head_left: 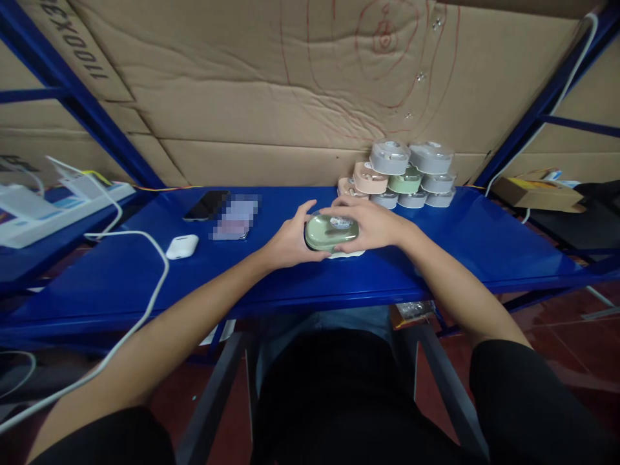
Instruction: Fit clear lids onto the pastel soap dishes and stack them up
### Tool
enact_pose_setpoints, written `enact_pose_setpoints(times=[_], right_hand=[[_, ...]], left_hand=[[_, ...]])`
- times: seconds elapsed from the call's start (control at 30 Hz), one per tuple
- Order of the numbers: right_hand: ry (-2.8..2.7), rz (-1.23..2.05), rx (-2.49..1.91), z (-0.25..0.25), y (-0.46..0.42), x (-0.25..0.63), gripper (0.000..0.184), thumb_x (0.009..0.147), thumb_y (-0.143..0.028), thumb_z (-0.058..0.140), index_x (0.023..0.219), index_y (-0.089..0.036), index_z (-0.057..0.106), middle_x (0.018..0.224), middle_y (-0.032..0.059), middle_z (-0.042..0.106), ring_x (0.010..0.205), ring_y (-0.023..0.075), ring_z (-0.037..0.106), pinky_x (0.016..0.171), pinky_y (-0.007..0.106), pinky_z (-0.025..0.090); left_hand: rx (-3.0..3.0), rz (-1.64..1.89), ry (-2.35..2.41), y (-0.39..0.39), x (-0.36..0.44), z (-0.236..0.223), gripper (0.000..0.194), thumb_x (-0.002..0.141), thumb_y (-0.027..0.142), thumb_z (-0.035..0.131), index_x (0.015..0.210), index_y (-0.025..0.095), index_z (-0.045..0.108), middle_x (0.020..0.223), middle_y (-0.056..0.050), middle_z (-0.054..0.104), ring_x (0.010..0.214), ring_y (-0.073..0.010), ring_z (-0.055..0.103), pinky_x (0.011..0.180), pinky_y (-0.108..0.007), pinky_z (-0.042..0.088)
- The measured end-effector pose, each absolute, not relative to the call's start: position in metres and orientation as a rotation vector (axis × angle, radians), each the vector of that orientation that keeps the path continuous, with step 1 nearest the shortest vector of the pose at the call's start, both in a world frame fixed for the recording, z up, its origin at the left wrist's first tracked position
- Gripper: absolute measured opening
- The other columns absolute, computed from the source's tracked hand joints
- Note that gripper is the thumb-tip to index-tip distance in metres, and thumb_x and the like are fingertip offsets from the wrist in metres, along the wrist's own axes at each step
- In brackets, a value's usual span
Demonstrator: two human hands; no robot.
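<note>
In front of me, above the near part of the blue table, I hold a small rounded green box with a clear lid [322, 232]. A white label sits on top of its lid. My left hand [288, 244] wraps around the box's left end, thumb at the near side and fingers at the far side. From the right, my right hand [375, 223] grips the other end. A white edge [349, 254] shows just under the box; what it belongs to is hidden. Behind my right hand similar boxes are stacked, among them a grey box [390, 157], a pink box [371, 177] and a green box [405, 179].
On the blue table [290, 281] lie a dark phone [206, 205], a phone with a blurred screen [236, 218] and a white earbud case [182, 247]. A white cable [162, 271] crosses my left forearm. A power strip [62, 210] is at left, a cardboard box [535, 194] at right.
</note>
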State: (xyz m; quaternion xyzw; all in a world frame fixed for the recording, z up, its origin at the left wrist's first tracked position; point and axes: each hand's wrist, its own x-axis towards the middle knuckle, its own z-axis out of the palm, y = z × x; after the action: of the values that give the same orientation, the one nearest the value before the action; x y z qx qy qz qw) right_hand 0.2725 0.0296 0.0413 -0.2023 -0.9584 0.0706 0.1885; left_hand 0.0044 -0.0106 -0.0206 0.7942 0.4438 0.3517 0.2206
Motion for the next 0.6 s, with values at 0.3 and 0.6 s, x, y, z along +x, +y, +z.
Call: enact_pose_setpoints(times=[0.3, 0.6], right_hand=[[-2.642, 0.2, -0.527, 0.04, 0.035, 0.275, 0.083, 0.086, -0.06, 0.086, 0.161, -0.031, 0.067, 0.143, 0.0128, 0.068, 0.132, 0.0391, 0.064, 0.111, 0.058, 0.058], [-2.651, 0.364, -0.51, 0.03, 0.046, 0.275, 0.083, 0.088, -0.064, 0.087, 0.161, -0.029, 0.067, 0.143, 0.0124, 0.071, 0.133, 0.038, 0.067, 0.118, 0.06, 0.054]], left_hand=[[2.227, 0.936, 1.349, -0.011, 0.002, -0.018, 0.14, 0.064, 0.052, 0.103, 0.178, 0.02, 0.028, 0.154, -0.027, 0.069, 0.147, -0.0547, 0.065, 0.12, -0.072, 0.051], [2.187, 0.938, 1.257, -0.014, 0.005, -0.012, 0.133, 0.069, 0.054, 0.1, 0.176, 0.017, 0.029, 0.147, -0.022, 0.076, 0.142, -0.047, 0.07, 0.122, -0.062, 0.053]])
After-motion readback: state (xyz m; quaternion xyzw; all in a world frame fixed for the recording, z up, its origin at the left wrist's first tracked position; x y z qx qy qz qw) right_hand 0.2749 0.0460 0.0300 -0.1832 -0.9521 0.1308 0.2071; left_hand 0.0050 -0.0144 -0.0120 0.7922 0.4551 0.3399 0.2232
